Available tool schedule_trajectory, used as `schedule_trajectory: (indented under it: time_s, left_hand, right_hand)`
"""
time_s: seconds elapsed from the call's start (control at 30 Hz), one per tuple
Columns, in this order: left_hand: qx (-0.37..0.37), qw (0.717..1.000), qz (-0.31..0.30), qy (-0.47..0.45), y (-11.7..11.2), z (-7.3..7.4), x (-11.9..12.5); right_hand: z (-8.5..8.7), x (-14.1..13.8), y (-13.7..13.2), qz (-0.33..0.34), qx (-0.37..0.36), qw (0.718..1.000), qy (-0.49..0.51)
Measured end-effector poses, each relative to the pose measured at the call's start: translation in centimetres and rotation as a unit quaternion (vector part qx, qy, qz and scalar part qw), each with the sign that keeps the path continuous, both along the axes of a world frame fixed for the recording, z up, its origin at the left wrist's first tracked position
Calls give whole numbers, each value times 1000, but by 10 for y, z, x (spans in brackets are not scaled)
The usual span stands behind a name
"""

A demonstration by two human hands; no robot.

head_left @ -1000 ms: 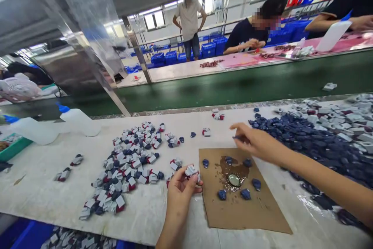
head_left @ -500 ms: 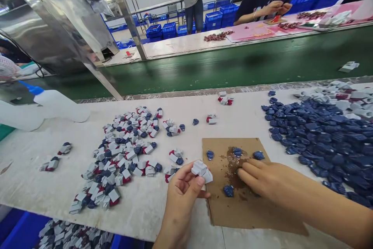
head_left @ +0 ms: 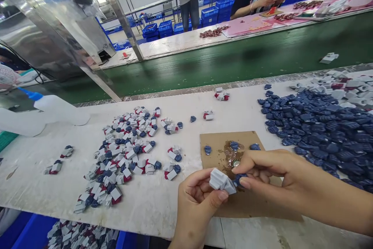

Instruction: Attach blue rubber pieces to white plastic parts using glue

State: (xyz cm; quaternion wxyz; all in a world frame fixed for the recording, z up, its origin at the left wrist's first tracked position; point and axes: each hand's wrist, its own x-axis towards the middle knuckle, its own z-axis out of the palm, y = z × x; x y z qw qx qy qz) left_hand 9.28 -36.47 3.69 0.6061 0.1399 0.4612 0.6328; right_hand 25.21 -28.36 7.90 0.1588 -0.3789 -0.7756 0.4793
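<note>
Alignment is what the next move hangs on, I'd judge: left hand (head_left: 201,206) has the grey piece (head_left: 220,181) pinched between thumb and forefinger, sticking out past the fingertips toward the right hand (head_left: 269,177). Right has a small navy piece (head_left: 240,180) in the same kind of pinch, just off the left fingertips on their right side — touching the grey piece or just apart, can't tell from this angle. Grey piece's long axis is tilted: upper end by the left forefinger, lower end beyond the left thumb tip, aimed toward the right thumb. Navy one's axis can't be told, fingers cover most of it. Neither hand is clearly nearer; both are right at the meeting point, so probably a small wrist turn rather than a reach. Cardboard (head_left: 250,207) lies below the right hand, loose navy pieces (head_left: 234,146) near, beyond both hands' fingertips, navy pile (head_left: 317,121) beyond the right forearm — well apart from the pinch.
</note>
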Motion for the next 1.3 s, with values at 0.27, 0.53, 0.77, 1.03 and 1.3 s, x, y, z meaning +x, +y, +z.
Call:
schedule_trajectory:
  time_s: [0.27,0.53,0.77,1.03,1.3]
  left_hand:
    - [8,999,0,41,-4,4,5]
    - [64,990,-53,112,-5,-1,-4]
    - [129,970,-70,194,-6,-8,-12]
    - [60,987,-72,130,-9,-10,-2]
    - [13,991,-104,86,-9,-14,3]
  right_hand:
    - [1,3,-5,33,16,999,-1]
    - [-6,3,-16,8,2,1000,-2]
    - [-4,3,-26,13,215,976,-22]
    - [-8,10,-22,49,46,997,-30]
    - [-15,18,-31,1,-77,997,18]
